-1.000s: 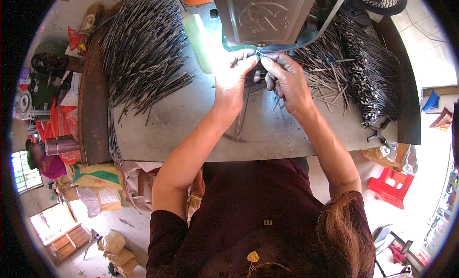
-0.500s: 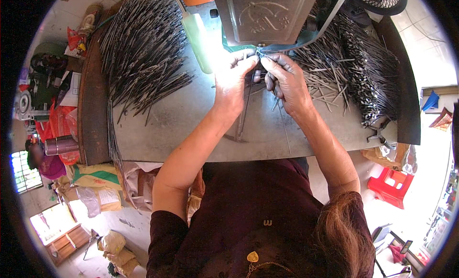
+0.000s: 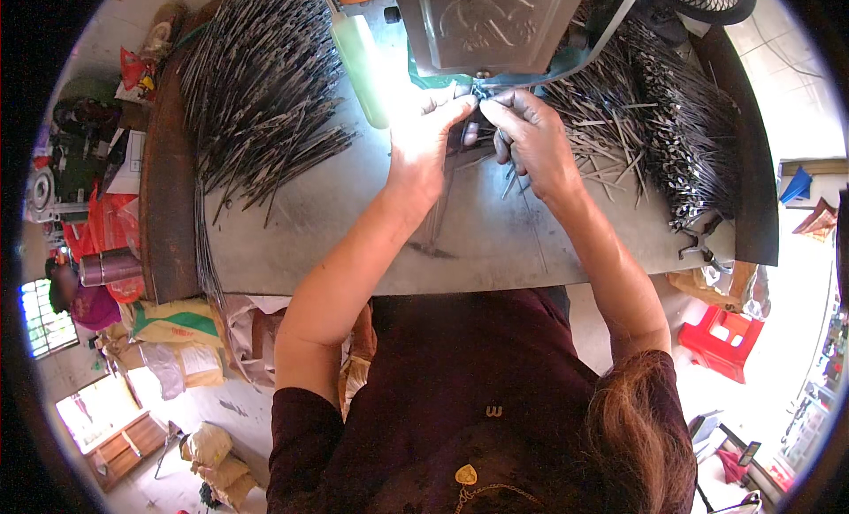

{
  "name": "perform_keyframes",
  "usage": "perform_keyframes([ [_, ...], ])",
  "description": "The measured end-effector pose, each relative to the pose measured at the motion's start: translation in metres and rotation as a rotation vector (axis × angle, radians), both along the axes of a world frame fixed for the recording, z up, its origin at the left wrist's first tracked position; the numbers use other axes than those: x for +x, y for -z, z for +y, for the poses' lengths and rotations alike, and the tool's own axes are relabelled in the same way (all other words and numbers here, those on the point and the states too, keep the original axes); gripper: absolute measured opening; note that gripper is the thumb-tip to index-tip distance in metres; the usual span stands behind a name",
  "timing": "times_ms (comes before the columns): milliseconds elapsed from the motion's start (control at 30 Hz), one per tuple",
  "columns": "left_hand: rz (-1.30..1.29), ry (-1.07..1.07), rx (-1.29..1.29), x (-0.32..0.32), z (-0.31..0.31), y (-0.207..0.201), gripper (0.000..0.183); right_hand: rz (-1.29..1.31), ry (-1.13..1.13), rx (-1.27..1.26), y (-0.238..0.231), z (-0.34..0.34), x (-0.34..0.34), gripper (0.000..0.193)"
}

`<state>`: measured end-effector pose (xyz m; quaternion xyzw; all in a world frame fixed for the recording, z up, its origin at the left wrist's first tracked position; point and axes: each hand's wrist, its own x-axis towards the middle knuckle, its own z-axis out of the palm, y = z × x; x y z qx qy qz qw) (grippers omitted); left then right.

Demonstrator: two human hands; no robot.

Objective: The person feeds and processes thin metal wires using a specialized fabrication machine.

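Note:
My left hand (image 3: 423, 138) and my right hand (image 3: 533, 136) meet at the lower front edge of a machine with an embossed metal cover (image 3: 486, 28). Each is closed in a pinch, the fingertips almost touching under the machine's head. Thin dark metal ribs (image 3: 439, 200) hang from the left fingers, blurred. Below the right fingers trails another faint, thin rib (image 3: 537, 227). The small joint between the fingertips is too small to make out. A bright tube lamp (image 3: 361, 70) glares over the left hand and washes out part of it.
A large heap of dark metal ribs (image 3: 265, 90) covers the left of the metal table (image 3: 354, 258). More loose strips (image 3: 601, 143) and a dense bundle (image 3: 685, 134) lie at right, near a small metal bracket (image 3: 703, 242). A red stool (image 3: 723, 342) stands on the floor at right.
Both hands stay pinched at the machine's edge; the left has shifted slightly left, and the right has lifted a little. The hanging ribs have swung and look more blurred.

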<state>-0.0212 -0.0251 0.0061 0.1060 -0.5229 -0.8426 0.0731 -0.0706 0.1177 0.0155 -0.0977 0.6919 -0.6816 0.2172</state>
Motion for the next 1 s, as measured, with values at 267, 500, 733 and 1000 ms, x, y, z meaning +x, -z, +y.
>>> perform_keyframes([
  [267, -0.031, -0.074, 0.021, 0.007, 0.003, 0.009, 0.017, 0.114, -0.172, 0.202, 0.0, 0.006, 0.004, 0.019],
  [500, -0.023, -0.071, 0.027, 0.005, 0.004, 0.002, 0.015, 0.007, 0.031, -0.006, -0.003, 0.002, 0.009, 0.02],
  [733, -0.027, -0.041, 0.006, 0.0, 0.006, -0.001, 0.013, 0.0, 0.032, -0.018, 0.001, -0.003, 0.004, 0.022],
  [1000, -0.021, -0.038, -0.003, -0.001, 0.006, 0.0, 0.014, -0.022, 0.011, -0.044, -0.001, -0.001, 0.004, 0.021],
])
